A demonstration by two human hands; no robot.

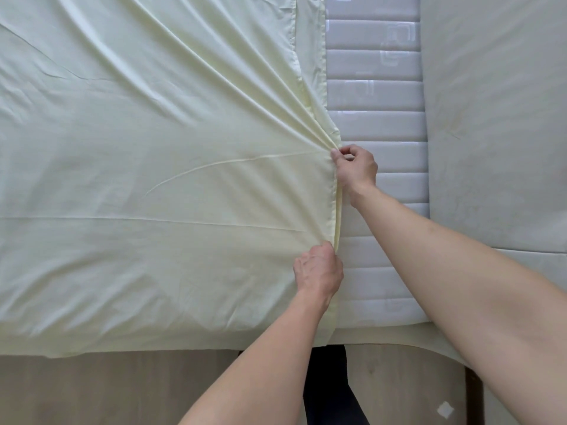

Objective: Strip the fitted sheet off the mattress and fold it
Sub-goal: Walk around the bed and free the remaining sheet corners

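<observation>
Both hands pinch the sheet (147, 167) edge: right hand (356, 170) farther up, left hand (319, 271) nearer, over the mattress (377, 130).

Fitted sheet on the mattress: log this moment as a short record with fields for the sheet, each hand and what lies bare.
sheet: pale yellow-green fitted sheet, spread flat, wrinkles fanning toward its right edge
left hand: left hand pinches the sheet's edge, nearer the camera
right hand: right hand pinches the same edge farther along
mattress: quilted white mattress bare beside that edge
floor: wood floor below
</observation>
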